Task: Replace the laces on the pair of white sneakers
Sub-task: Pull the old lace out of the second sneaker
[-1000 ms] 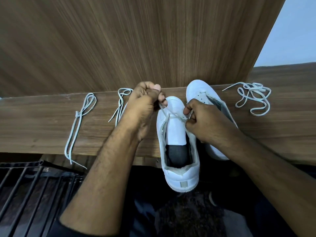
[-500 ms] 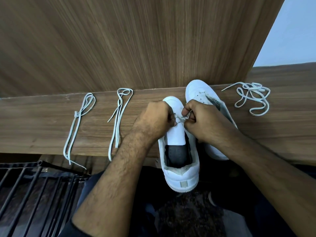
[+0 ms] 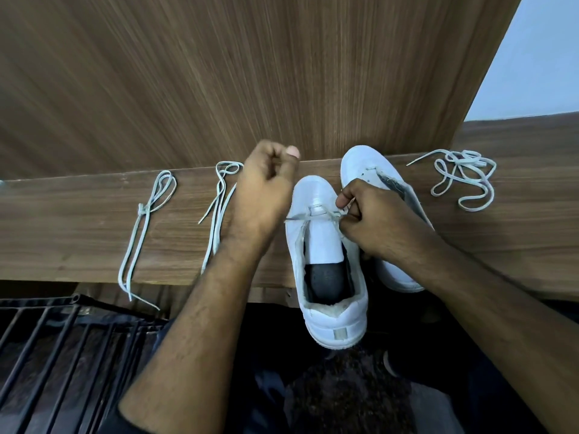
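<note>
Hands work a lace through the nearer of two white sneakers, seen from above on a wooden ledge (image 3: pixel 313 252) backed by a wood-grain panel (image 3: pixel 282 73). This near sneaker (image 3: pixel 326 245) points away from the viewer, its heel overhanging the ledge's front edge, its tongue bare except for one lace (image 3: pixel 316 214) crossing at the lowest eyelets by the toe. The left hand (image 3: pixel 263 189) is raised beside the toe, fingers curled into a fist; a strand runs toward it, though whether it grips the end cannot be told. The right hand (image 3: pixel 372 220) pinches the lace's other end at the right-side eyelets. The second sneaker (image 3: pixel 376 177) lies just behind, unlaced. Two folded laces (image 3: pixel 147 220) (image 3: pixel 219 208) lie left of the hands, and a loose tangled lace (image 3: pixel 463 180) lies far right. Likely risks: an uneven pull drawing one end out of its eyelet, or the overhanging shoe tipping off the ledge under a hard tug.
</note>
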### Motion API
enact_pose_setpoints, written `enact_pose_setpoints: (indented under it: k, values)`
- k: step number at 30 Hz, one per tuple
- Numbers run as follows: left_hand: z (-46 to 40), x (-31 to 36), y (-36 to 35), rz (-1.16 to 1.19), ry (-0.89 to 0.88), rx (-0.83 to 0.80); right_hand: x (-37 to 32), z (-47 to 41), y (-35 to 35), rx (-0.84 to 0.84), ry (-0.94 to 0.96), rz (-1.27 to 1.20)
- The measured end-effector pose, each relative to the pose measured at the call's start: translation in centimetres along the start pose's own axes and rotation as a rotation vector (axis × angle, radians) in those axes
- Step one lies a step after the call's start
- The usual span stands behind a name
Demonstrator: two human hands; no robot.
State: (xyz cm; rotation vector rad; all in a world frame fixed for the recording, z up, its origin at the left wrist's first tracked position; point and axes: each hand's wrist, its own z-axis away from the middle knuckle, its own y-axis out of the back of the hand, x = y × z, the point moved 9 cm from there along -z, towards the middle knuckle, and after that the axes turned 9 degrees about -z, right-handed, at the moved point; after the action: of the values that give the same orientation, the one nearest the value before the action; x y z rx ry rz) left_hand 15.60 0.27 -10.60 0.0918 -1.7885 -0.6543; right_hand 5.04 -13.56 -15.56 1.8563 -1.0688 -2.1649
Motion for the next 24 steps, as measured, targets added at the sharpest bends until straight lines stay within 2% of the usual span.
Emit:
enact_pose_setpoints:
  k: [2,4,6,8,10,12,14,16,17,19,21,23,24]
  values:
    - [0.2,-0.3,-1.8,-0.413,-0.147,-0.174,-0.1,0.0,-0.1,0.002,0.002,-0.005]
    - [0.9,-1.8,-3.8,-0.699,-0.116,-0.36,-0.1,-0.1,-0.1,0.002,0.002,0.006]
    - [1.3,-2.6,-4.4,-0.861,-0.044,-0.406,-0.1,-0.1,-0.1,0.001,-0.001,0.019]
    - [1.5,-2.0,-4.5,-0.925,-0.068,-0.366,-0.2,0.0,-0.1,0.005,0.003,0.023]
    - [1.2,-0.8,-4.3,-0.803,-0.144,-0.294,-0.1,0.0,0.0,0.012,0.001,0.019]
    - [1.0,0.5,-3.3,-0.51,-0.146,-0.185,-0.1,0.1,0.0,0.008,-0.007,0.011]
    - [0.8,0.8,-1.7,-0.051,-0.012,-0.068,-0.2,0.0,0.0,0.004,-0.008,0.009]
    - [1.3,0.3,-1.6,0.411,0.202,-0.061,-0.3,0.1,0.0,0.006,-0.011,0.018]
    - [1.5,0.3,-1.6,0.524,0.265,-0.064,-0.3,0.1,0.0,0.003,-0.012,0.02]
    - [1.2,0.3,-0.8,0.547,0.237,-0.005,-0.3,0.2,0.0,-0.007,-0.01,0.018]
    - [0.6,0.7,0.9,0.427,0.076,0.11,-0.4,0.2,-0.1,-0.017,-0.002,0.024]
    - [0.6,2.8,2.2,0.014,-0.203,0.168,-0.4,0.3,-0.1,-0.027,0.004,0.029]
    - [0.8,3.5,1.7,-0.277,-0.311,0.114,-0.4,0.4,-0.2,-0.032,0.002,0.03]
